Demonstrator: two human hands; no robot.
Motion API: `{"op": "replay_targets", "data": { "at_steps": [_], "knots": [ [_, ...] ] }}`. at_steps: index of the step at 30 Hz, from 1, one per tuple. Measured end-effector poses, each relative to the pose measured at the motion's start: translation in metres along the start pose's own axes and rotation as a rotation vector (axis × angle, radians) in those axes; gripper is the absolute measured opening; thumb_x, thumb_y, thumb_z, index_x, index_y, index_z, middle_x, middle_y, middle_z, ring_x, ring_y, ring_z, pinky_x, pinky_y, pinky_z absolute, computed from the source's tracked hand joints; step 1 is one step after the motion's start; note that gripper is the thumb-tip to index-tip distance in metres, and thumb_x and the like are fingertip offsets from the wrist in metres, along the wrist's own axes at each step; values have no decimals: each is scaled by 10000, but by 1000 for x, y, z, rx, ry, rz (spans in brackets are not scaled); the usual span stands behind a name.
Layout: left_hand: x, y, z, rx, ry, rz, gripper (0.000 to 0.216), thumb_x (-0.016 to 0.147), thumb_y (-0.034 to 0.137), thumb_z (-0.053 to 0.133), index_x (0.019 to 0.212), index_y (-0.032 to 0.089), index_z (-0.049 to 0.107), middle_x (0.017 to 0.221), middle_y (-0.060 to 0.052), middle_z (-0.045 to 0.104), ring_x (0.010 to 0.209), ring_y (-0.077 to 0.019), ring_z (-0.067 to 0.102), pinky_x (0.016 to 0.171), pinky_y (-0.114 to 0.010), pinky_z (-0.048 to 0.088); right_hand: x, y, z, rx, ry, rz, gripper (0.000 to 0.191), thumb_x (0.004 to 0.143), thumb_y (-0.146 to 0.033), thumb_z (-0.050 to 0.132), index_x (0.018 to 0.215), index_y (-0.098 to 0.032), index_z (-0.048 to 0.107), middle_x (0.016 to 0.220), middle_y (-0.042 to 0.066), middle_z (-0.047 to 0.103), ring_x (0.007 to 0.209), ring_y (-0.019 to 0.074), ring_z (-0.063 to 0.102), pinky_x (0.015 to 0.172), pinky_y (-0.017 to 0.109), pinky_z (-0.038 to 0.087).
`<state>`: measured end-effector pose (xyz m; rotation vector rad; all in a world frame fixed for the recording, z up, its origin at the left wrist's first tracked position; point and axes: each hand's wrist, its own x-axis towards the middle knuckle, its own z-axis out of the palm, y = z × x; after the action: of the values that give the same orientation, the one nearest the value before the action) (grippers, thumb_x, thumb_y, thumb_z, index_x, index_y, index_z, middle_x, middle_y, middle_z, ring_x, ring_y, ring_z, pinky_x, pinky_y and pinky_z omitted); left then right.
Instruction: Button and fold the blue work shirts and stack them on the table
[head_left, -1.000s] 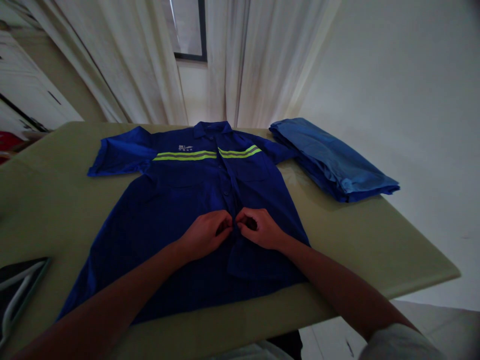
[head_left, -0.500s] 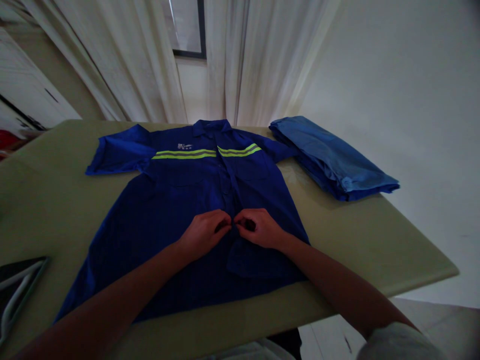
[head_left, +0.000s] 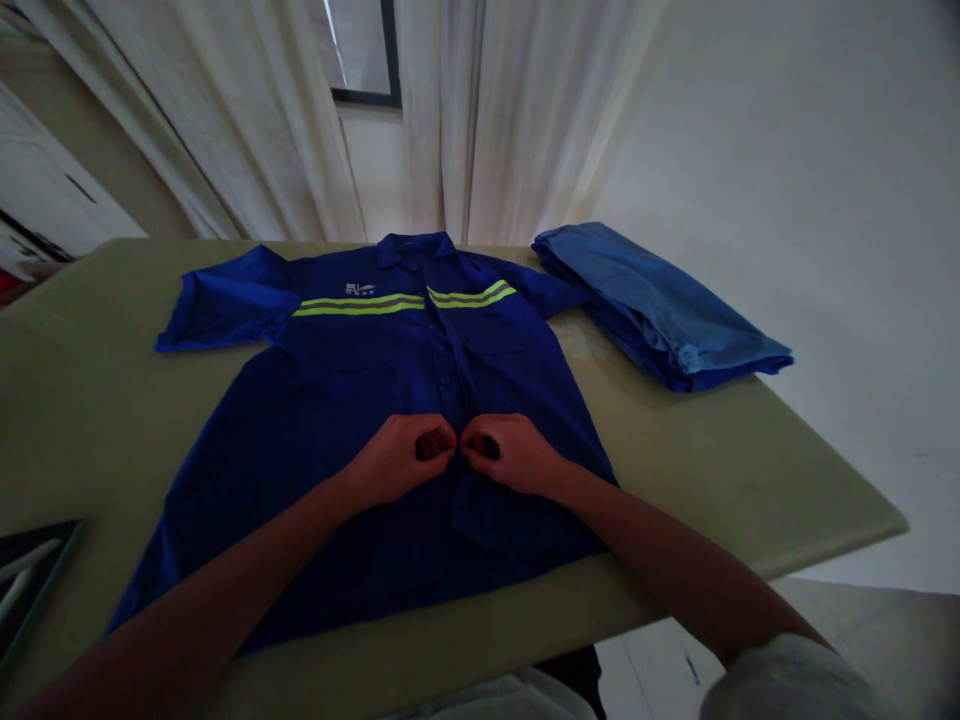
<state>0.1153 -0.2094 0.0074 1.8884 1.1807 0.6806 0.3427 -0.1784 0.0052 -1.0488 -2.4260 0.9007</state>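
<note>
A dark blue short-sleeved work shirt lies front up, its collar at the far side. Yellow-green reflective stripes cross the chest, and a small pale logo sits above the left-hand one. Over the lower front placket my left hand pinches the cloth edge, thumb and forefinger together. My right hand pinches right beside it, the fingertips of both hands almost meeting. The small bit between the fingertips, perhaps a button, is hidden. Higher up the placket the two front edges stand a little apart.
The shirt rests on a table with a yellowish-green top. A stack of folded blue garments lies at the back right, touching the shirt's sleeve. A dark-edged object is at the left edge. Curtains hang behind, and a white wall stands right.
Both hands stay at the placket, their fingertips now closer together. The view has shifted slightly, with the scene sitting a little further left.
</note>
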Motion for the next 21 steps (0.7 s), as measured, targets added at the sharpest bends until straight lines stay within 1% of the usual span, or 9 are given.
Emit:
{"op": "replay_targets", "data": {
  "at_steps": [3, 8, 10, 14, 17, 19, 21],
  "knots": [
    [1, 2, -1, 0, -12, -34, 101, 885, 287, 681, 927, 208, 727, 747, 18, 709, 666, -135, 651, 618, -240, 494, 0, 0, 0, -11, 3, -11, 134, 890, -163, 752, 1021, -195, 749, 873, 9, 727, 754, 142, 634, 702, 243, 406],
    [0, 4, 2, 218, 84, -12, 86, 847, 263, 716, 911, 214, 744, 819, -1, 668, 705, -147, 613, 648, -274, 465, 0, 1, 0, 24, -4, -6, 113, 896, -164, 744, 1003, -198, 740, 837, -10, 704, 718, 126, 604, 679, 236, 389],
    [1, 4, 1, 257, 68, -32, 81, 840, 260, 727, 902, 219, 757, 813, 2, 656, 700, -148, 602, 644, -281, 444, 0, 1, 1, 31, -2, 0, 109, 884, -159, 751, 985, -198, 739, 822, -16, 696, 705, 121, 592, 674, 237, 380],
    [2, 5, -2, 166, -1, -96, 87, 843, 276, 730, 894, 214, 763, 762, 15, 658, 664, -143, 597, 614, -275, 421, 0, -1, 3, 58, 20, 54, 95, 865, -161, 757, 951, -196, 741, 774, -25, 683, 682, 121, 578, 653, 240, 357],
    [2, 6, -3, 122, -3, -112, 136, 866, 337, 733, 894, 205, 753, 765, 12, 667, 662, -147, 600, 609, -277, 419, 0, -4, 4, 109, 38, 73, 78, 856, -153, 749, 923, -192, 740, 766, -29, 678, 682, 118, 576, 646, 237, 356],
    [2, 7, -2, 108, -1, -114, 198, 902, 403, 722, 891, 206, 744, 759, 11, 669, 660, -152, 597, 602, -281, 412, 0, -5, 4, 149, 58, 64, 63, 857, -148, 741, 904, -190, 735, 766, -31, 673, 684, 117, 575, 651, 234, 364],
    [1, 6, -1, 113, 4, -104, 225, 935, 425, 703, 882, 208, 731, 760, 12, 669, 666, -156, 595, 607, -286, 407, 0, -5, 4, 174, 75, 52, 55, 858, -145, 737, 890, -189, 729, 755, -32, 664, 686, 118, 572, 657, 234, 371]
  ]
}}
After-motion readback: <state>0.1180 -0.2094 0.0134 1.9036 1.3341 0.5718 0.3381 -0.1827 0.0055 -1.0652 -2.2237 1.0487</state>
